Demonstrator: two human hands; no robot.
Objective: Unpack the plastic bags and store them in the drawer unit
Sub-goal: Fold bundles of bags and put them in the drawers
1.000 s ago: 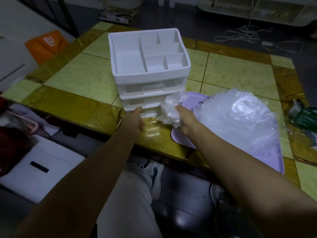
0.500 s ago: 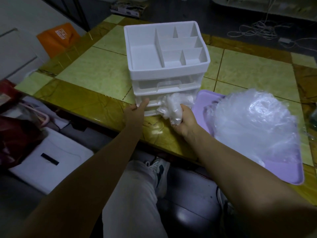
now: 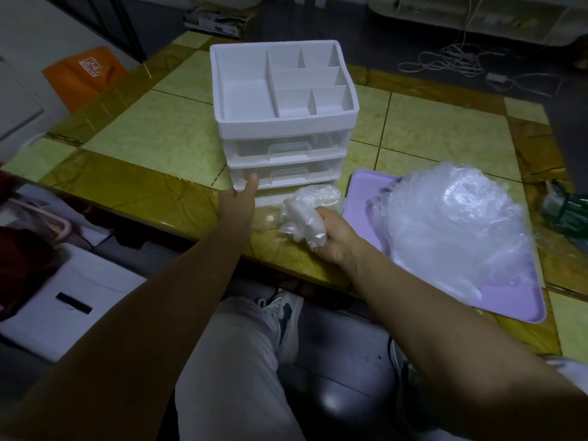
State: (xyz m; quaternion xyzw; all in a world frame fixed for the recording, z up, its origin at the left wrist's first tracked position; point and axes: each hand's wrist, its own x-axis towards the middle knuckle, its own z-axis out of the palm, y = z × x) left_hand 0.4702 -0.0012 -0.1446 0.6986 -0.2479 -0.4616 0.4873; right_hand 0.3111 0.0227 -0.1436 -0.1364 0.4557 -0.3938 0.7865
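Right hand (image 3: 331,238) grips a crumpled plastic bag (image 3: 304,214) at its 11 o'clock, just in front of the drawer unit (image 3: 283,122), whose front the left hand (image 3: 238,206) touches with its thumb, fingers hidden.

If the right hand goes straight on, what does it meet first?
Probably the bottom drawer of the drawer unit; the crumpled plastic bag in the right hand would touch first. Depth unclear.

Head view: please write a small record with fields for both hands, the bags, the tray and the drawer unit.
left hand: thumb touches drawer unit front, fingers hidden
right hand: grips crumpled plastic bag before the unit
bag pile: lies on purple tray, right of unit
upper two drawers: shut
table: bears unit and tray
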